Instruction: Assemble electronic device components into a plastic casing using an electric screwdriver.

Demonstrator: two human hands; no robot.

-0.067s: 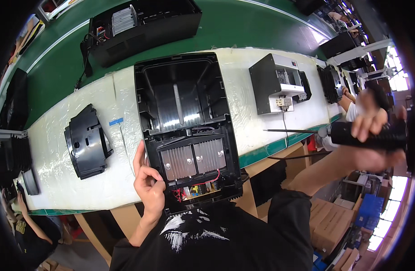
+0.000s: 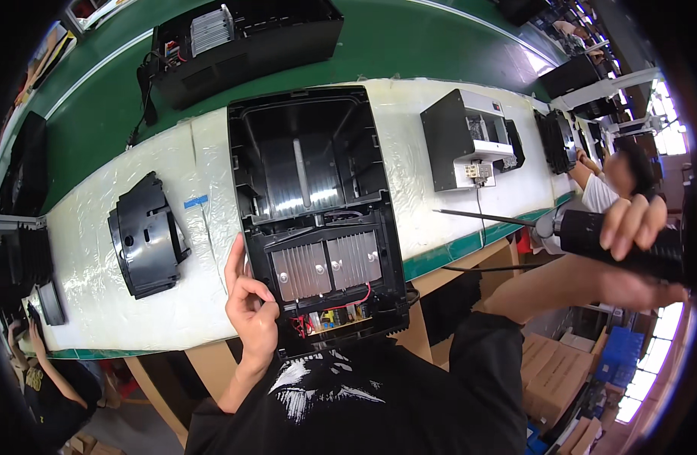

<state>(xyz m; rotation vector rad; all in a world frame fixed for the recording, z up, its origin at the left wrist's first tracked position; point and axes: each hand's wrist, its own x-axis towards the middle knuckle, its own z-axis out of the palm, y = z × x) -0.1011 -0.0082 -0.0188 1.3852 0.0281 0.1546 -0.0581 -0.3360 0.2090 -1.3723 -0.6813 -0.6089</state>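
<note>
A black plastic housing (image 2: 310, 163) lies lengthwise in front of me with its inside facing up. Two finned metal heat sinks (image 2: 325, 267) sit in its nearer half, and a small circuit board with red wires (image 2: 329, 318) shows below them. My left hand (image 2: 253, 311) is at the housing's left edge, index finger stretched along it. Its other fingers are curled to the thumb; whatever they pinch is hidden. Out to the right, my right hand (image 2: 632, 226) grips a black electric screwdriver (image 2: 583, 231). Its long thin bit points left, off the housing.
A curved black plastic part (image 2: 145, 236) lies on the film-covered mat (image 2: 75, 250) at left, near a blue tape strip (image 2: 196, 202). A grey-black metal box (image 2: 458, 144) stands at right. Another open black unit (image 2: 246, 57) is behind. Co-workers sit at both sides.
The screwdriver has shifted slightly, its bit tip moving a little left and away from me. My left hand and the housing stay nearly where they were.
</note>
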